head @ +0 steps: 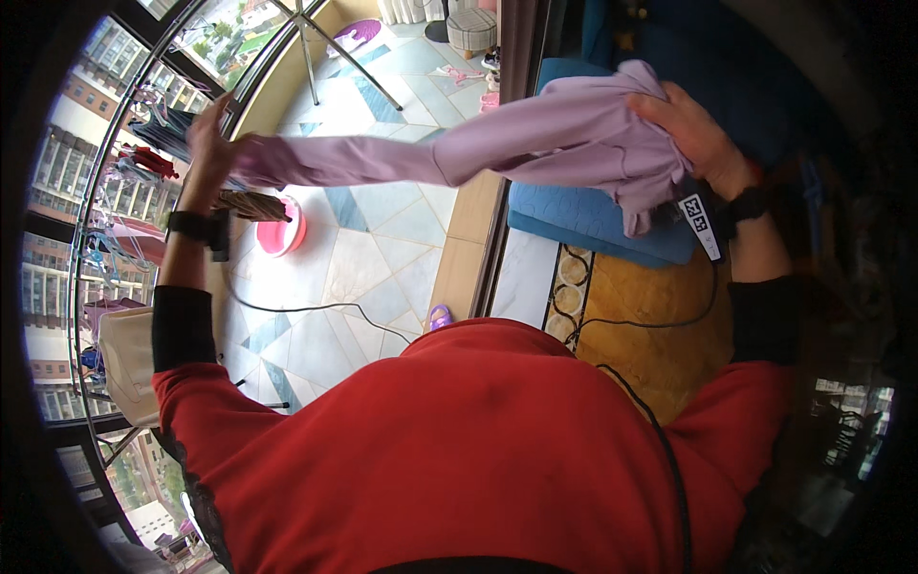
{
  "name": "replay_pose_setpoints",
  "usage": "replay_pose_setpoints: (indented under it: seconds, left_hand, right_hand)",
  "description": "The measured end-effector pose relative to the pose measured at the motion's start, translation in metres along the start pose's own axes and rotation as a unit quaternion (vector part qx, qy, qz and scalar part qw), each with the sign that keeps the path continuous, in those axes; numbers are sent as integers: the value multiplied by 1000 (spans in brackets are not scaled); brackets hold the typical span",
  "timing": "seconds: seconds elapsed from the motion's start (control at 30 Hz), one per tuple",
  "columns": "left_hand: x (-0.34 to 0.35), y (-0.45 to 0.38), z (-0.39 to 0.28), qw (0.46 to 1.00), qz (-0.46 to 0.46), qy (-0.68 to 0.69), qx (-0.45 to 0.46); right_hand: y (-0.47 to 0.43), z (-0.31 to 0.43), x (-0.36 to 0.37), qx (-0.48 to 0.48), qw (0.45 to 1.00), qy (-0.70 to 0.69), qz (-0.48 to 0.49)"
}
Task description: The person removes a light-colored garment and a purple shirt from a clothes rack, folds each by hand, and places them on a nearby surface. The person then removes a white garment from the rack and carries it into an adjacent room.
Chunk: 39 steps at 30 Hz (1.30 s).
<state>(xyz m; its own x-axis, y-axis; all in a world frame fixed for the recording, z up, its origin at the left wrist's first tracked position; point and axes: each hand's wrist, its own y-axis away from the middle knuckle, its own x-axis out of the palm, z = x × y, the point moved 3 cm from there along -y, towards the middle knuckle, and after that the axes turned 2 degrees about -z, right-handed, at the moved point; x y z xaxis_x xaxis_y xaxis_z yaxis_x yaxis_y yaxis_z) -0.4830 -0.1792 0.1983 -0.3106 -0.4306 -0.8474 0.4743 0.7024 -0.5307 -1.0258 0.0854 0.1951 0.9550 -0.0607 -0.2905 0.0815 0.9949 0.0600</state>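
Note:
A light purple garment point(473, 143) is stretched between my two hands, across the balcony doorway. My right hand point(688, 129) grips its bunched, wider end at the right. At the left, my left hand point(215, 147) holds the narrow far end, which is blurred, so the fingers are partly hard to make out. Below the garment's right part lies a blue folded cushion or quilt point(595, 219). Both wrists wear dark bands with devices and cables; a tag with a printed code hangs by the right one.
A pink basin point(281, 233) stands on the tiled balcony floor. Metal drying rails point(82, 237) with hangers and clothes curve along the windows at left. A metal stand's legs point(351, 64), a plaid stool point(472, 30) and the raised door sill point(466, 244) are ahead. Cables trail near my body.

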Motion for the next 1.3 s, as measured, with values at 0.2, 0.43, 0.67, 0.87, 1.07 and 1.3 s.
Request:
replay_pose_setpoints:
  seconds: [0.2,0.43,0.67,0.87,1.07,1.3]
  left_hand:
    - [35,2,-283,783,111,559,249]
    - [21,-20,-348,687,236,686,27]
    - [20,-18,-368,538,290,786,-94]
    - [11,-7,-375,683,253,684,-21]
    - [-25,-14,-343,643,260,713,101]
    - [64,8,-205,746,341,560,-121]
  right_hand:
    - [-20,97,82,-151,929,215,260]
    - [-16,54,59,-231,850,469,-62]
    - [16,-66,48,64,941,69,-324]
    - [60,-86,130,-127,970,-194,-76]
    - [42,-167,109,-35,994,19,-99]
    - [35,-146,37,0,889,-438,-136]
